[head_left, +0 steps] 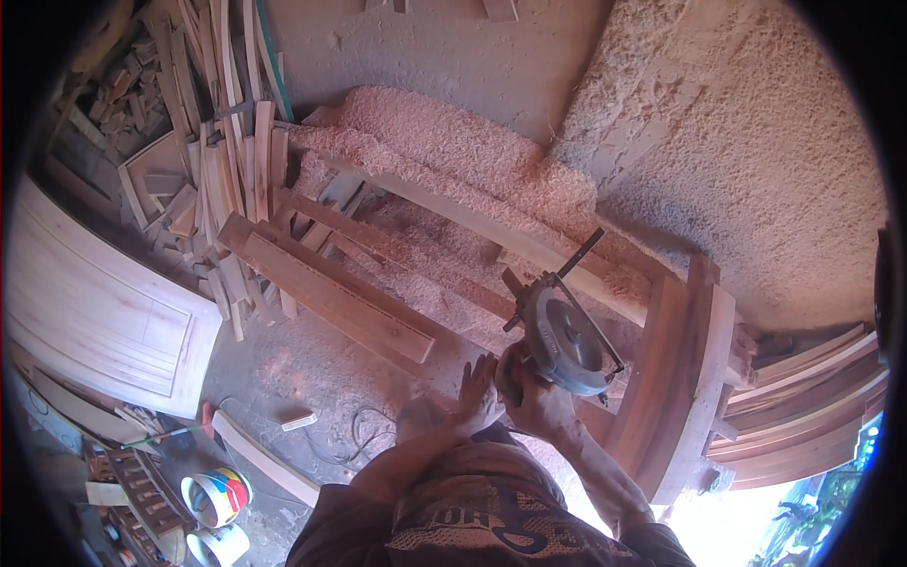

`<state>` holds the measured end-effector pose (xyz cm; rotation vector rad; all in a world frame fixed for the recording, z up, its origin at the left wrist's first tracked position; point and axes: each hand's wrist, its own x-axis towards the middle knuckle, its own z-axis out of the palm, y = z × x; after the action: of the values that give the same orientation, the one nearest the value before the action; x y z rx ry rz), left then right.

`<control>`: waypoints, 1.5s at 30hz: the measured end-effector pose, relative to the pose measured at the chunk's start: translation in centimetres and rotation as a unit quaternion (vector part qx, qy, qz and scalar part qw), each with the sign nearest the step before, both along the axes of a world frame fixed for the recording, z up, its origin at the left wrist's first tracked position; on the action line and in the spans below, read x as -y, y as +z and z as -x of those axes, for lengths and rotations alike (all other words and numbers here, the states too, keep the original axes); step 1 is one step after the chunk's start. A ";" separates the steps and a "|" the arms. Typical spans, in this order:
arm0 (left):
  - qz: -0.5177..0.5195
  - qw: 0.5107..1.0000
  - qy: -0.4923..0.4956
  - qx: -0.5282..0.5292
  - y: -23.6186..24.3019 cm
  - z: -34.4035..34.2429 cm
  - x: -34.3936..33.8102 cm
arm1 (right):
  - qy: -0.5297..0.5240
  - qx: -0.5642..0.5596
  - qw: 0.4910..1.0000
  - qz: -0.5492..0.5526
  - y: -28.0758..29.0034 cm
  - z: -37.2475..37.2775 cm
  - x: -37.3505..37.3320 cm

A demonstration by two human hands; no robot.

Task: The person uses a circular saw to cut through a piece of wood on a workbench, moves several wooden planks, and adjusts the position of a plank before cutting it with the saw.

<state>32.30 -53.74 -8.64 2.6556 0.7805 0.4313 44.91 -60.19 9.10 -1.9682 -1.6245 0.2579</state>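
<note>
My right hand (537,404) is wrapped round the rear handle of a grey circular saw (565,345), held near the middle right of the view, its round guard facing up and a metal bar sticking out toward the upper right. My left hand (477,397) is just left of the saw's handle, fingers stretched upward and apart; whether it touches the saw is unclear. Left of it lies a long board (335,298) with another plank on it. Right of the saw stand thick curved wooden pieces (652,378).
Sawdust-covered beams (416,203) cross the middle. Offcuts (194,175) pile at upper left, a panel door (104,302) at left, buckets (213,496) and a cable (359,435) at lower left. A shavings heap (718,151) covers the upper right; curved boards (812,397) lie at right.
</note>
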 end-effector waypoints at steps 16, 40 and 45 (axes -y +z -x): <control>0.426 0.902 0.010 0.068 -3.7 3.9 -2.1 | 0.064 0.282 0.955 0.059 -13.7 8.0 2.8; 0.345 0.908 0.074 0.226 8.4 4.8 -4.6 | 0.003 0.095 0.995 0.032 -12.2 12.4 0.9; 0.475 0.835 0.172 0.217 10.7 4.2 -3.6 | -0.014 0.016 0.999 -0.035 -12.4 13.4 5.4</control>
<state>28.14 -50.17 2.03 1.4264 0.9795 0.5243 31.49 -65.57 -3.29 -1.9496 -1.6016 0.1571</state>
